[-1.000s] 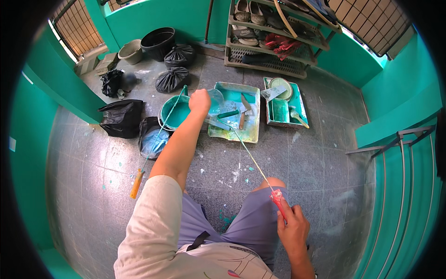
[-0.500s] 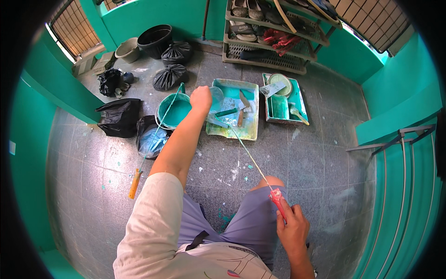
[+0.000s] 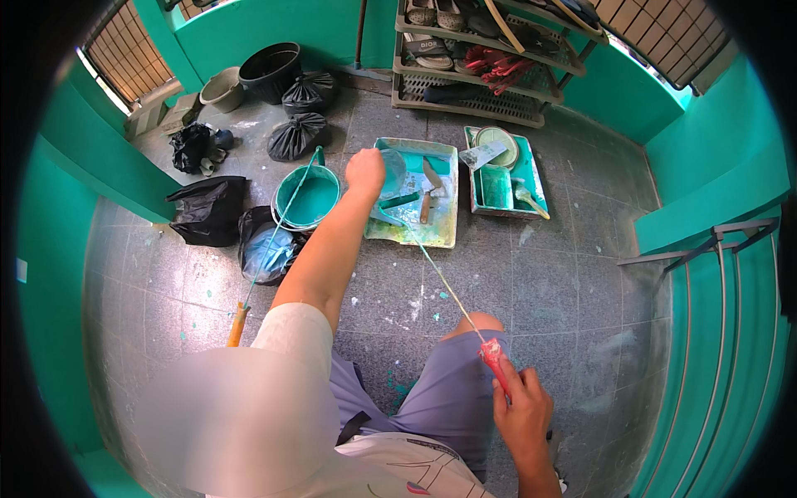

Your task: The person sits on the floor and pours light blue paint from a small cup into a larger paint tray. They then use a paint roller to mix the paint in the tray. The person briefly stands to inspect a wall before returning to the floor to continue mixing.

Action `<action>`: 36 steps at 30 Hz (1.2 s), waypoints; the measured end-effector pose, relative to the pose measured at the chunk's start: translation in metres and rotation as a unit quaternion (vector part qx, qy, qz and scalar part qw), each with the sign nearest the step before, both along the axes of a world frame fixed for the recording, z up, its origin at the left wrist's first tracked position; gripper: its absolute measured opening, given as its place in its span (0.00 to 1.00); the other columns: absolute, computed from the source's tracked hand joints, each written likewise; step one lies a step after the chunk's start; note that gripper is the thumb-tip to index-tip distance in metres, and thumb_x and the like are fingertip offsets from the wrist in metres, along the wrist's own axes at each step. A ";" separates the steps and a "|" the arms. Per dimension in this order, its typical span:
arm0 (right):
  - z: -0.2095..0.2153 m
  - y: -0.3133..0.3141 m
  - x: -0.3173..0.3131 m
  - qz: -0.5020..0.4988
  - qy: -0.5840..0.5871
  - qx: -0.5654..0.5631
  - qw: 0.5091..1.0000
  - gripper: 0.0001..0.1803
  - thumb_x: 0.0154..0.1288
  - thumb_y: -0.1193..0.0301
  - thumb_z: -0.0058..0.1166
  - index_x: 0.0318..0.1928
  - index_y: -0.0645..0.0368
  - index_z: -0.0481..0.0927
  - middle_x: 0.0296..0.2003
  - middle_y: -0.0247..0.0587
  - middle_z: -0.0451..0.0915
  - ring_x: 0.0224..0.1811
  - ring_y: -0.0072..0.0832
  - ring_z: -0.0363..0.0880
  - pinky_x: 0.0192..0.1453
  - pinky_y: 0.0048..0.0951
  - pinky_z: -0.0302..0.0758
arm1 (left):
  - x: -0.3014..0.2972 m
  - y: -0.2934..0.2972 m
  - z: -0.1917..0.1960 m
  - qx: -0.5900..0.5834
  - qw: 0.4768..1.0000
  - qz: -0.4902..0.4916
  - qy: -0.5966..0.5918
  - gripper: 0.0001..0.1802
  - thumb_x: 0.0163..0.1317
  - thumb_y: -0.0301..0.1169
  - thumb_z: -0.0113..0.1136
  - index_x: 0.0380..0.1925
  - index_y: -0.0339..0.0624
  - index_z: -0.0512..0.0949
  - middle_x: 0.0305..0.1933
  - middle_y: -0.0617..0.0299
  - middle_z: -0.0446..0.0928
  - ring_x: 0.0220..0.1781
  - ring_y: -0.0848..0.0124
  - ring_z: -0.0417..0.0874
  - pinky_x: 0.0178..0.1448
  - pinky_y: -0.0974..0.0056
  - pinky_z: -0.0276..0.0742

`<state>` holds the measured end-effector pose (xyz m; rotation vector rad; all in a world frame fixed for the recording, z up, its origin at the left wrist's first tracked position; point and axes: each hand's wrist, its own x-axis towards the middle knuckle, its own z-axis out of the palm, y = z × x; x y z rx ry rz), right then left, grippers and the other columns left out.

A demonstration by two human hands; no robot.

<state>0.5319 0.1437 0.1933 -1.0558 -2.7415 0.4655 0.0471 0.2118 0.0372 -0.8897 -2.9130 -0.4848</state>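
grey tiled floor (image 3: 473, 286), spotted with teal and white paint, runs up to teal walls (image 3: 328, 37). on inspection, one change is found over the last second: the left hand (image 3: 365, 171) sits slightly farther right, now above the left rim of the paint tray (image 3: 436, 234) and clearer of the paint bucket (image 3: 292, 224) beside it. that hand is closed in a fist and appears to grip a clear container (image 3: 393, 173) whose round end shows over the tray; its contents, and whether anything is leaving it, cannot be determined. for the work in hand, the shift appears to place the container better over the tray. no change is noted at the right hand (image 3: 523, 407): its fingers curl around the handle of the red-handled paint roller (image 3: 493, 358), and the roller's head is at the left part of the tray. to the right of that head, a wooden-handled trowel (image 3: 431, 173) lies in the same tray. an orange-handled roller (image 3: 237, 325) rests untouched with its rod across the bucket, which holds teal paint.
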 end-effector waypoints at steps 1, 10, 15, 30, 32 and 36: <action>0.000 0.000 0.000 0.001 0.003 0.000 1.000 0.23 0.57 0.73 0.63 0.56 0.50 0.81 0.30 0.39 0.71 0.24 0.36 0.77 0.27 0.35 0.72 | 0.000 0.001 -0.001 0.001 1.000 0.000 0.001 0.11 0.60 0.27 0.53 0.32 0.38 0.85 0.39 0.46 0.84 0.44 0.51 0.87 0.46 0.52 0.84; 0.007 -0.004 -0.004 -0.001 0.000 -0.002 1.000 0.23 0.57 0.73 0.63 0.55 0.51 0.81 0.30 0.39 0.71 0.25 0.36 0.77 0.28 0.35 0.73 | 0.001 0.006 -0.009 0.007 1.000 0.003 0.007 0.11 0.61 0.27 0.52 0.31 0.39 0.85 0.39 0.47 0.84 0.43 0.52 0.87 0.45 0.53 0.84; 0.008 -0.004 -0.002 0.016 -0.014 0.014 1.000 0.24 0.58 0.72 0.63 0.57 0.50 0.80 0.29 0.37 0.71 0.25 0.32 0.76 0.27 0.33 0.74 | -0.001 0.007 -0.007 0.028 1.000 0.002 -0.009 0.12 0.59 0.27 0.52 0.33 0.36 0.85 0.40 0.42 0.83 0.45 0.47 0.85 0.48 0.49 0.83; 0.009 -0.002 -0.016 -0.016 0.003 -0.004 1.000 0.21 0.60 0.72 0.62 0.55 0.50 0.81 0.31 0.42 0.73 0.27 0.39 0.78 0.31 0.37 0.74 | -0.015 -0.031 -0.008 0.012 0.998 0.047 -0.046 0.12 0.59 0.29 0.53 0.34 0.37 0.86 0.41 0.44 0.84 0.45 0.50 0.86 0.49 0.51 0.83; 0.006 0.001 -0.025 -0.013 -0.035 -0.010 0.999 0.21 0.61 0.70 0.61 0.56 0.48 0.81 0.31 0.42 0.74 0.27 0.40 0.78 0.31 0.38 0.75 | -0.011 -0.040 -0.001 0.020 0.995 0.066 -0.079 0.13 0.58 0.30 0.55 0.34 0.35 0.85 0.43 0.43 0.83 0.47 0.49 0.85 0.50 0.52 0.82; -0.012 0.007 -0.050 0.005 -0.070 -0.005 0.998 0.21 0.63 0.68 0.58 0.58 0.46 0.79 0.33 0.42 0.74 0.28 0.42 0.80 0.32 0.40 0.76 | -0.002 -0.081 -0.008 0.114 0.988 0.046 -0.097 0.14 0.55 0.31 0.56 0.32 0.30 0.84 0.32 0.43 0.83 0.36 0.50 0.87 0.43 0.53 0.83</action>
